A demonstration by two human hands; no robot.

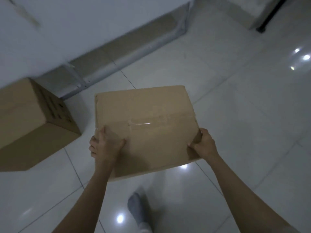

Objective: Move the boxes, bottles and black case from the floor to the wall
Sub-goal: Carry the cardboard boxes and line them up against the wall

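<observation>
While the taped cardboard box is hanging clear of the tiled floor, both hands are gripping only its near corners: the left hand is curling over the near-left corner with its thumb lying on the top, and the right hand is clutching the near-right corner. I judge the far end is likely to dip, since nothing is supporting it, and the box may be slipping out of so shallow a hold if its contents are heavy. The glossy tiles are looking slick under the socked foot just below the box. To the left, a second cardboard box is already sitting near the wall, and the carried one could be clipping it. A dark furniture leg is standing far right, well apart.
</observation>
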